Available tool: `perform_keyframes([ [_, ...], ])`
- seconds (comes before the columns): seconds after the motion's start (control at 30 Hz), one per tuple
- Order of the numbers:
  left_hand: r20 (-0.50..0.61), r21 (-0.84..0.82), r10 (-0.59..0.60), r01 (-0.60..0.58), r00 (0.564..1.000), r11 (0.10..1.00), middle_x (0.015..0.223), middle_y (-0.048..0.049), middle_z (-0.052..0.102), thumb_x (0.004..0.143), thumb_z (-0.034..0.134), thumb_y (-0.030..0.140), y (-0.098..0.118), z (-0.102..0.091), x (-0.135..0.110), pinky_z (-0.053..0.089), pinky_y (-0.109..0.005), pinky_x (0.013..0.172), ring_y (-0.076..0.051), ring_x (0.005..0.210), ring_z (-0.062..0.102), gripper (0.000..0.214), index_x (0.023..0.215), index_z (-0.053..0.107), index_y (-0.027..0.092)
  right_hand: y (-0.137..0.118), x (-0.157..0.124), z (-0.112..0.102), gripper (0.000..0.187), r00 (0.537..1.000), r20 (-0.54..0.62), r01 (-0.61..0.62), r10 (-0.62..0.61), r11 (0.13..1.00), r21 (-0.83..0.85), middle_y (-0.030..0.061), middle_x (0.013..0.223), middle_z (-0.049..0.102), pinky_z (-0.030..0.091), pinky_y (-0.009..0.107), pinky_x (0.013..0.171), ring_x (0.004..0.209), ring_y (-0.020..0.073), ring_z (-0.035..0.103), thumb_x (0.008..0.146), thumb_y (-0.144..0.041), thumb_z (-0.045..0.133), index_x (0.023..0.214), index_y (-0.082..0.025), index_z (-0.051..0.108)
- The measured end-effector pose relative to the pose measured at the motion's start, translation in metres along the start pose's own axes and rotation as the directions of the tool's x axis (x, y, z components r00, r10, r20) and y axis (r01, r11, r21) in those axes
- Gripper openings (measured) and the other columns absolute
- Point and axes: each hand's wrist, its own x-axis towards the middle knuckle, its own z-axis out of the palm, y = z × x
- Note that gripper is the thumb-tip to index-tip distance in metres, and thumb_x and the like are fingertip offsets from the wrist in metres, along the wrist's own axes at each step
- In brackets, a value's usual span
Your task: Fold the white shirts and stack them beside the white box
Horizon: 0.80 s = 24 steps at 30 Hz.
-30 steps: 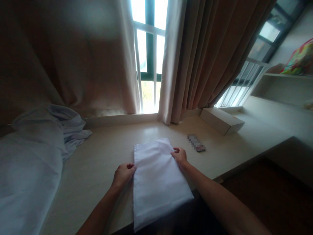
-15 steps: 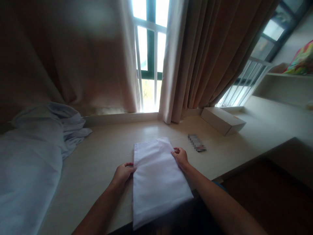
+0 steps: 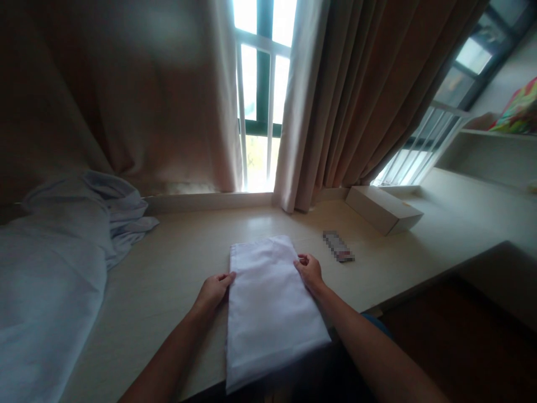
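Observation:
A folded white cloth (image 3: 266, 308) lies flat on the desk, its near end reaching past the desk's front edge. At its left edge my left hand (image 3: 213, 290) is closed, with the thumb on top and the other fingers partly hidden beneath or beside the fabric. Higher up on the opposite edge, my right hand (image 3: 309, 270) pinches the cloth between thumb and fingers. The layers look smooth and nearly rectangular. What kind of cloth item it is, the folds do not show.
Crumpled white fabric (image 3: 62, 268) is heaped at the left of the pale desk (image 3: 176, 252). Back right sits a white box (image 3: 384, 210), with a small blurred-out item (image 3: 338, 246) nearer. Brown curtains (image 3: 356, 84) hang behind, beside a barred window (image 3: 262, 101). A shelf (image 3: 495, 134) stands right.
My left hand has slid slightly up along the cloth's left edge, its thumb now over the fabric. The right hand keeps its hold. The view has shifted a little.

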Motion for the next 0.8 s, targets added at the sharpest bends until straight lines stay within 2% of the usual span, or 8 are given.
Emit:
perform_keyframes([
  [0.1, 0.04, -0.045, 0.002, 0.0, 0.999, 0.999, 0.083, -0.0092, 0.073, 0.073, 0.069, 0.035, -0.002, 0.002, 0.001, 0.054, -0.028, 0.061, -0.018, 0.067, 0.068, 0.026, 0.087, 0.066, 0.013, -0.001, 0.0, 0.0, 0.036, 1.0, -0.001, 0.007, -0.007, 1.0, 0.019, 0.0062, 0.084, 0.071, 0.052, 0.026, 0.068, 0.075, 0.0188, 0.067, 0.072, -0.035, 0.067, 0.101, -0.014, 0.065],
  [0.2, 0.065, -0.064, 0.007, -0.003, 0.998, 0.998, 0.085, -0.0082, 0.072, 0.073, 0.067, 0.03, 0.001, 0.005, -0.002, 0.055, -0.029, 0.064, -0.017, 0.069, 0.068, 0.023, 0.09, 0.064, 0.014, -0.002, -0.001, 0.0, 0.036, 1.0, -0.004, 0.008, -0.008, 0.999, 0.038, 0.0064, 0.084, 0.072, 0.051, 0.027, 0.068, 0.075, 0.0195, 0.067, 0.071, -0.036, 0.067, 0.1, -0.015, 0.066],
  [0.4, -0.005, 0.044, 0.027, -0.027, 1.0, 0.999, 0.083, -0.0073, 0.071, 0.071, 0.069, 0.041, 0.013, -0.002, -0.019, 0.05, -0.027, 0.056, -0.017, 0.064, 0.065, 0.042, 0.1, 0.061, 0.013, -0.004, -0.002, -0.003, 0.038, 1.0, -0.021, -0.015, 0.016, 0.997, 0.072, 0.0072, 0.081, 0.072, 0.05, 0.026, 0.065, 0.073, 0.0201, 0.066, 0.071, -0.042, 0.067, 0.097, -0.013, 0.067],
  [0.5, -0.098, 0.291, 0.134, -0.1, 0.986, 0.951, 0.085, -0.0071, 0.07, 0.07, 0.066, 0.049, 0.018, -0.01, -0.038, 0.047, -0.025, 0.054, -0.017, 0.065, 0.064, 0.046, 0.099, 0.06, 0.014, -0.006, -0.002, -0.005, 0.041, 0.999, -0.031, -0.034, 0.037, 0.995, 0.094, 0.0074, 0.079, 0.072, 0.048, 0.025, 0.06, 0.069, 0.0194, 0.065, 0.074, -0.048, 0.062, 0.095, -0.013, 0.068],
  [0.6, -0.064, 0.609, 0.23, -0.145, 0.971, 0.78, 0.074, -0.0047, 0.068, 0.072, 0.06, 0.057, 0.017, -0.016, -0.066, 0.043, -0.025, 0.051, -0.016, 0.058, 0.061, 0.043, 0.088, 0.06, 0.017, -0.006, -0.002, -0.007, 0.044, 0.998, -0.042, -0.042, 0.047, 0.993, 0.111, 0.0078, 0.08, 0.072, 0.046, 0.025, 0.058, 0.069, 0.0193, 0.064, 0.075, -0.052, 0.06, 0.093, -0.013, 0.069],
  [0.67, -0.01, 0.664, 0.18, -0.128, 0.984, 0.736, 0.065, -0.0026, 0.064, 0.073, 0.056, 0.062, 0.01, -0.016, -0.086, 0.042, -0.026, 0.049, -0.017, 0.053, 0.06, 0.045, 0.083, 0.059, 0.018, -0.006, -0.002, -0.008, 0.044, 0.998, -0.046, -0.04, 0.046, 0.992, 0.121, 0.0081, 0.081, 0.072, 0.046, 0.024, 0.058, 0.07, 0.0193, 0.064, 0.075, -0.052, 0.06, 0.092, -0.013, 0.07],
  [0.8, 0.017, 0.634, 0.074, -0.068, 0.997, 0.77, 0.063, -0.0016, 0.062, 0.074, 0.05, 0.067, -0.017, -0.009, -0.12, 0.04, -0.026, 0.047, -0.018, 0.052, 0.06, 0.049, 0.082, 0.058, 0.019, -0.007, -0.002, -0.01, 0.041, 0.998, -0.043, -0.031, 0.038, 0.99, 0.14, 0.0083, 0.082, 0.073, 0.046, 0.025, 0.061, 0.07, 0.0191, 0.064, 0.074, -0.051, 0.06, 0.089, -0.014, 0.071],
])
